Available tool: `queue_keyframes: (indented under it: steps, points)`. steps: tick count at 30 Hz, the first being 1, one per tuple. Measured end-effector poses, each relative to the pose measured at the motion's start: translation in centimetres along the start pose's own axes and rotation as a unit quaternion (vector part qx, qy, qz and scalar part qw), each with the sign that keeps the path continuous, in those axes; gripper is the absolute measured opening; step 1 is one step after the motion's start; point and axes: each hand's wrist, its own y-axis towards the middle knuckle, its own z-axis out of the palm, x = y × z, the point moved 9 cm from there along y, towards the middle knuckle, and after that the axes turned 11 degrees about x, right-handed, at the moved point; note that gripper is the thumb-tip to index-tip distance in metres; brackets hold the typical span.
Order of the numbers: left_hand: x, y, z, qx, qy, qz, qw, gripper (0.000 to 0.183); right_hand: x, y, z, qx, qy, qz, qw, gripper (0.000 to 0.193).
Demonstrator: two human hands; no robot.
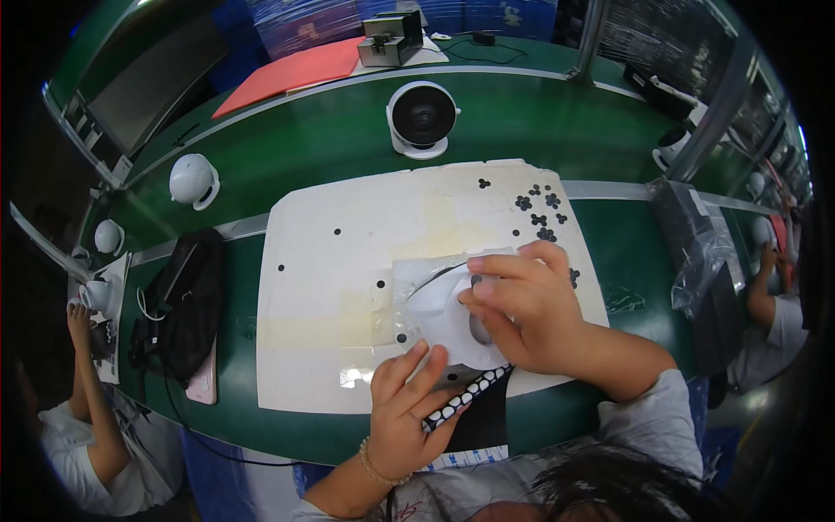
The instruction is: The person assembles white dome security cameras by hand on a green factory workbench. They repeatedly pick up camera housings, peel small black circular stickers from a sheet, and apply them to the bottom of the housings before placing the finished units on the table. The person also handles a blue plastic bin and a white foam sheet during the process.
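Note:
A white, smoothly curved plastic part [441, 304] lies on a bubbly clear wrap [407, 280] over a pale cardboard sheet [304, 322]. Over its upper right side my right hand [539, 309] is closed in a pinch, with a small black round pad [476, 281] at the fingertips. Below the part, my left hand [404, 409] grips a black sheet with rows of white dots [465, 398] between its fingers. Two of the left fingers point up toward the part's lower edge; whether they touch it I cannot tell. My right hand hides the part's right side.
Clusters of black round pads [539, 219] lie at the cardboard's upper right, with single ones elsewhere. A white round fan-like device [423, 117] stands behind, another [193, 181] at left. A black bag [184, 304] sits left, a grey box [696, 252] right. Other people work at both sides.

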Motion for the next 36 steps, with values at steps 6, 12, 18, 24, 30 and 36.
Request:
queue_keyframes:
  steps: [6,12,18,24,30,36]
  points:
    - [0.3,0.0,-0.1,-0.007,-0.009,-0.002,1.0,0.015,-0.4,-1.7,-0.1,0.058,0.018,0.068,0.996,0.017]
    - [0.3,0.1,0.1,-0.016,-0.027,-0.006,0.999,0.015,-1.2,-4.1,1.9,0.063,0.204,0.091,0.973,0.005]
    - [0.6,0.0,-0.1,-0.025,-0.039,-0.013,0.999,0.015,-1.2,-4.0,2.4,0.067,0.215,0.091,0.97,0.006]
    - [0.5,-0.1,-0.3,-0.032,-0.038,-0.01,0.999,0.016,-1.0,-3.8,2.4,0.065,0.202,0.087,0.973,0.007]
    - [0.2,0.1,-0.4,-0.037,-0.038,-0.024,0.998,0.018,-0.3,-4.4,1.7,0.037,0.083,0.033,0.995,0.012]
    - [0.3,0.4,-0.3,-0.033,-0.048,-0.039,0.998,0.018,0.8,-5.6,0.2,-0.018,-0.057,0.027,0.998,0.023]
